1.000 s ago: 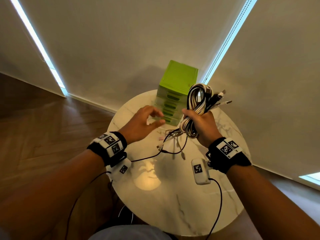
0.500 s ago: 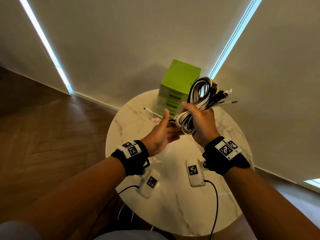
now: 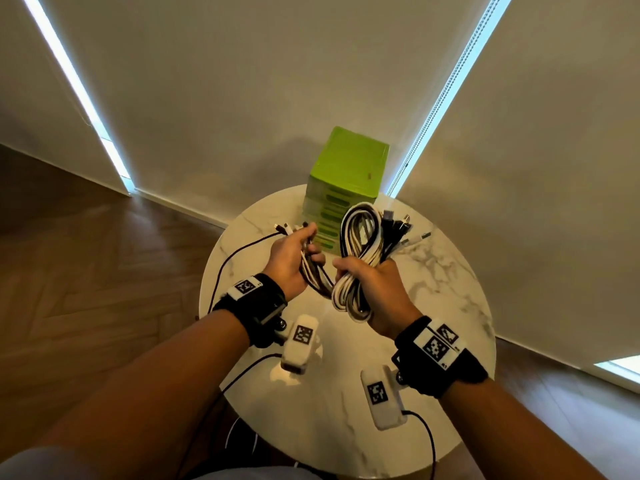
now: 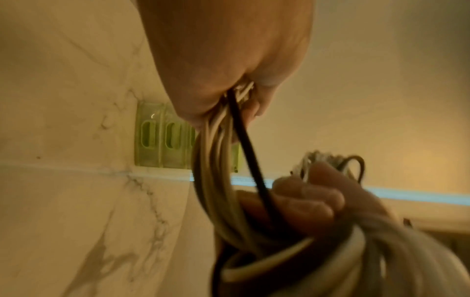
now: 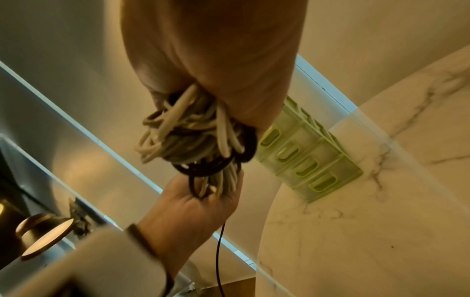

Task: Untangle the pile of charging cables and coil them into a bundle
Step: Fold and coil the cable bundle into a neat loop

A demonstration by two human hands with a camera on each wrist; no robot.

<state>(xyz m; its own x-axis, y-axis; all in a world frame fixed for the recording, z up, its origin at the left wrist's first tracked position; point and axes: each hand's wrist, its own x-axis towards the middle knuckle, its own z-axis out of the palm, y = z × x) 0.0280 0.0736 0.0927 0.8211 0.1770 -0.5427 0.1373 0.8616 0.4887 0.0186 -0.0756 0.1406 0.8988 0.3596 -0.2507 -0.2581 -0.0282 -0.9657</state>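
Both of our hands are raised above the round marble table (image 3: 446, 292), and between them they hold all the charging cables we can see. Our right hand (image 3: 372, 292) is closed in a fist around the middle of the coiled bundle (image 3: 360, 237), a thick loop of white and black cables that stands upright out of the top of the fist, while its lower loops hang out below the fist, near the wrist. Several plugs (image 3: 403, 225) fan out from the bundle to the right, by the upper loop. Our left hand (image 3: 289, 263) sits just beside the right one, fingers curled around a cluster of loose strands (image 3: 313, 275) that run down from its grip and curve across into the bottom of the bundle. A few connector ends (image 3: 282, 228) stick out past the left fingertips, and one dark cable (image 3: 239, 251) trails off to the left from that hand and drops over the table edge. In the left wrist view the strands (image 4: 216, 160) leave the closed fingers and sweep down to the right hand's knuckles (image 4: 305, 199), though that picture is blurred. Behind the hands, at the far edge of the table, stands a green drawer unit (image 3: 346, 174), upright and apart from the cables.
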